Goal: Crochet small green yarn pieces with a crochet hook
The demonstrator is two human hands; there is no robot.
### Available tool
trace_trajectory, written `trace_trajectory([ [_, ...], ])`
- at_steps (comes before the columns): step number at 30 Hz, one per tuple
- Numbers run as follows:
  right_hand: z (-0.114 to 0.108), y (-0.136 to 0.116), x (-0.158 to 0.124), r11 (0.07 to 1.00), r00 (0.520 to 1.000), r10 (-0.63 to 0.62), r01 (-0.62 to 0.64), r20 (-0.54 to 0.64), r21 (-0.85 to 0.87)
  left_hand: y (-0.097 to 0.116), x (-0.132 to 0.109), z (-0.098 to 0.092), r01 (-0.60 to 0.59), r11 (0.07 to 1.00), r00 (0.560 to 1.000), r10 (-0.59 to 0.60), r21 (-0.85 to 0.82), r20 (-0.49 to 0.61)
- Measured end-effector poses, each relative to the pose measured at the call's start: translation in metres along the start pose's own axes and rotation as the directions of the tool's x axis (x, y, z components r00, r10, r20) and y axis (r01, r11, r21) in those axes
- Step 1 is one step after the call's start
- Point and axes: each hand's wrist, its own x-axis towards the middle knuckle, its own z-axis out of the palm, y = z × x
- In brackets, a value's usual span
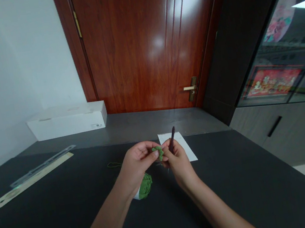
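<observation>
Our left hand (137, 163) and right hand (178, 162) meet above the middle of the dark worktop (72, 226), with the forearms coming up from the bottom of the view. The left grip is closed, pinching a small green crocheted piece (158, 153) between thumb and fingers. The right grip is closed too, around a dark crochet hook (171, 139), whose handle stands up at about 12 o'clock from the fingers; its tip is hidden behind the hand. The hook and the green piece sit just beside each other, between the two hands.

A ball of green yarn (145, 186) rests on the worktop at about 6 o'clock from the left hand, with white showing at its lower edge. A thin green strand (114, 164) lies on the worktop at 9 o'clock from that hand. A small sheet of white paper (179, 144) lies at 1 o'clock from the hands, partly behind the right hand.

Well off at 9 o'clock lie a pale ruler (34, 180) and a grey metal strip (43, 163), side by side. A white box (67, 121) sits on a grey ledge (134, 127) at 11 o'clock, before a reddish wooden door (131, 43).
</observation>
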Motion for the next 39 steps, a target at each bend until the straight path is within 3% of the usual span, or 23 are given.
trace_trajectory([
  [4, -0.007, 0.004, 0.004, 0.990, 0.999, -0.020, 0.016, -0.030, -0.142, -0.001, 0.001, 0.000, -0.055, 0.989, 0.993, 0.069, 0.136, -0.097],
  [10, -0.009, -0.001, 0.001, 0.893, 0.969, -0.241, 0.245, 0.057, -0.378, -0.007, 0.006, -0.004, -0.125, 0.953, 0.952, 0.194, 0.275, -0.238],
  [12, -0.006, -0.001, 0.000, 0.922, 0.980, -0.189, 0.197, 0.056, -0.332, -0.006, 0.006, -0.003, -0.108, 0.964, 0.960, 0.165, 0.245, -0.228],
  [15, -0.004, -0.002, 0.001, 0.991, 0.997, -0.038, 0.047, 0.066, -0.128, -0.001, 0.004, 0.000, -0.030, 0.989, 0.985, 0.054, 0.146, -0.164],
  [17, -0.003, -0.003, 0.001, 0.999, 0.999, -0.010, 0.013, 0.053, -0.049, 0.002, 0.002, 0.001, 0.016, 0.994, 0.991, -0.001, 0.106, -0.133],
  [25, -0.003, -0.009, -0.002, 0.998, 0.997, -0.023, 0.026, 0.070, -0.053, 0.002, 0.004, 0.001, 0.026, 0.992, 0.992, -0.011, 0.125, -0.125],
  [32, 0.000, -0.015, -0.002, 0.980, 0.968, 0.135, -0.162, 0.214, 0.117, 0.000, 0.003, -0.002, 0.075, 0.992, 0.997, -0.075, -0.099, 0.000],
  [36, -0.001, -0.016, -0.003, 0.988, 0.965, 0.087, -0.115, 0.246, 0.101, 0.001, 0.003, -0.005, 0.096, 0.978, 0.995, -0.089, -0.187, 0.044],
  [39, -0.001, -0.012, -0.003, 0.999, 0.974, 0.007, -0.016, 0.228, 0.038, 0.003, 0.003, -0.005, 0.028, 0.997, 1.000, -0.028, -0.079, 0.003],
])
